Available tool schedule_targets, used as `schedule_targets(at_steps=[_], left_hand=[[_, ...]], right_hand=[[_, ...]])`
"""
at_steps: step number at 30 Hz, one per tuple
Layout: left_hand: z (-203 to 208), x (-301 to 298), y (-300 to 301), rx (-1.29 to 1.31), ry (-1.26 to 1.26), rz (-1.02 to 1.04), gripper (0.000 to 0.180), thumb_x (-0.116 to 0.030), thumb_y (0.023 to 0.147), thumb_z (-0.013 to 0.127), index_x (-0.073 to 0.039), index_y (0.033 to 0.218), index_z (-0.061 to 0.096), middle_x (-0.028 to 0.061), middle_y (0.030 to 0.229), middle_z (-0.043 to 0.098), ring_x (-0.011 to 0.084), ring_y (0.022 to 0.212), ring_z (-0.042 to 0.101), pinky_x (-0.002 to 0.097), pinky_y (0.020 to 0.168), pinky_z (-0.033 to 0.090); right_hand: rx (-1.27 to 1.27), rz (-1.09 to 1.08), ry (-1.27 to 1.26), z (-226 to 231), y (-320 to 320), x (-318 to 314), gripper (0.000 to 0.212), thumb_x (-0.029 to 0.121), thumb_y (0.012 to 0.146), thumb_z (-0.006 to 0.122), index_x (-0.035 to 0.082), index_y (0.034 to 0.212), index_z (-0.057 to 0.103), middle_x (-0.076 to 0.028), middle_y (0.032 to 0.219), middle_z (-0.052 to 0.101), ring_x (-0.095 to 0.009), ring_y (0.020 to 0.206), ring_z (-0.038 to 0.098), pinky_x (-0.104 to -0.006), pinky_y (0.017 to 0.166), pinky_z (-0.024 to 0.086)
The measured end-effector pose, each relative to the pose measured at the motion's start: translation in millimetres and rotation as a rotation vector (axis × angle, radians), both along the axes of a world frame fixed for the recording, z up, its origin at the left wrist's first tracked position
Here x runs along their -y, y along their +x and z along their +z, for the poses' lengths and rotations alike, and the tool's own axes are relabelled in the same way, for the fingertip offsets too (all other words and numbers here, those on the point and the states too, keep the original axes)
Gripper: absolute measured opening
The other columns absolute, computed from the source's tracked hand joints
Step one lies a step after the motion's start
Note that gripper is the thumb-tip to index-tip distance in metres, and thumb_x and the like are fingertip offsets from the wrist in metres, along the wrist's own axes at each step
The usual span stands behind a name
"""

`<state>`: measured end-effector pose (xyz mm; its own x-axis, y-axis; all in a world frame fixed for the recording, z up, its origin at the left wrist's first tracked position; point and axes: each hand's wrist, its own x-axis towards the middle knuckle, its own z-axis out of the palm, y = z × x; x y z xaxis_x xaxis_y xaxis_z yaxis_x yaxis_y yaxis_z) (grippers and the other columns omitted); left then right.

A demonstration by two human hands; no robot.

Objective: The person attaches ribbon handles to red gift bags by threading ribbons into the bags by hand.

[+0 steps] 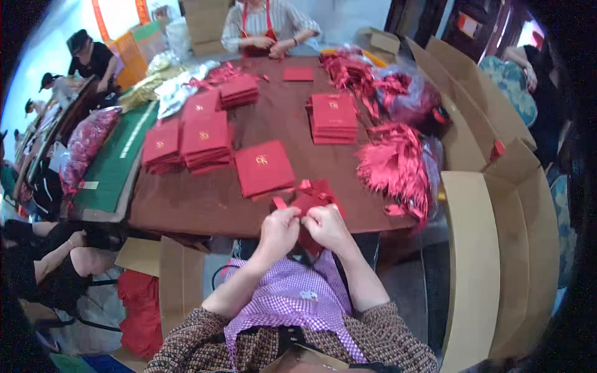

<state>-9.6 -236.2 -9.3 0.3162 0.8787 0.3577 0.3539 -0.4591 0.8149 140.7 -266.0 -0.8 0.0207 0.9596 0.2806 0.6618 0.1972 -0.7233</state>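
Observation:
At the front edge of the brown table, my left hand [279, 231] and my right hand [326, 227] are side by side, both closed in a pinch. A short end of red ribbon [280, 203] sticks up from my left fingers. Under and just beyond my hands is a small red pouch or packet [318, 194] with ribbon on it; my fingers hide part of it, and its exact kind is unclear. My right fingers press at its near side, where ribbon seems gripped. Just beyond, to the left, lies a flat red packet [265, 168] with a gold mark.
Stacks of red packets [205, 140] stand left, another stack [334, 118] right of centre. Bundles of red ribbon [395, 161] lie at the right. Open cardboard boxes [472, 248] flank the table's right side. A co-worker [267, 31] sits across the brown table [186, 211].

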Motion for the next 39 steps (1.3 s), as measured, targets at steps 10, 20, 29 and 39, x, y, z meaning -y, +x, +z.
schedule_targets(at_steps=[10, 20, 29, 39], left_hand=[[5.1, -6.2, -0.4, 0.015, -0.013, -0.038, 0.023, -0.005, 0.079, 0.055, 0.002, 0.099, 0.064, 0.0223, 0.09, 0.065, 0.0337, 0.086, 0.065, 0.0385, 0.076, 0.051], [-16.5, -18.3, -2.4, 0.026, -0.177, -0.034, 0.024, -0.006, 0.081, 0.059, 0.003, 0.103, 0.063, 0.0115, 0.085, 0.068, 0.0145, 0.08, 0.063, 0.0277, 0.072, 0.05], [-12.3, -25.0, -2.5, 0.192, -0.413, -0.079, 0.024, 0.002, 0.082, 0.056, 0.007, 0.105, 0.06, 0.0013, 0.086, 0.062, 0.0077, 0.075, 0.055, 0.0211, 0.068, 0.045], [-21.6, -28.0, -10.7, 0.181, -0.415, -0.071, 0.024, 0.004, 0.082, 0.056, 0.005, 0.105, 0.061, 0.0018, 0.085, 0.063, 0.0066, 0.072, 0.055, 0.0204, 0.066, 0.045]], right_hand=[[0.272, -0.039, 0.217, 0.3, -7.6, -1.6, 0.02, 0.019, 0.082, 0.058, 0.004, 0.067, 0.058, -0.012, 0.068, 0.06, -0.028, 0.069, 0.058, -0.0405, 0.073, 0.036], [0.079, -0.116, 0.455, 35.3, 32.7, -8.4, 0.019, 0.012, 0.083, 0.06, -0.001, 0.096, 0.061, -0.015, 0.094, 0.064, -0.028, 0.089, 0.062, -0.036, 0.076, 0.049], [-1.914, 0.184, 0.78, 74.3, 209.6, -48.5, 0.025, 0.019, 0.095, 0.048, 0.014, 0.119, 0.046, -0.017, 0.105, 0.062, -0.021, 0.069, 0.059, -0.0402, 0.07, 0.05], [-1.759, 0.078, 0.696, 31.6, 174.8, -52.9, 0.023, 0.014, 0.094, 0.048, 0.007, 0.115, 0.052, -0.007, 0.089, 0.061, -0.014, 0.067, 0.054, -0.033, 0.064, 0.048]])
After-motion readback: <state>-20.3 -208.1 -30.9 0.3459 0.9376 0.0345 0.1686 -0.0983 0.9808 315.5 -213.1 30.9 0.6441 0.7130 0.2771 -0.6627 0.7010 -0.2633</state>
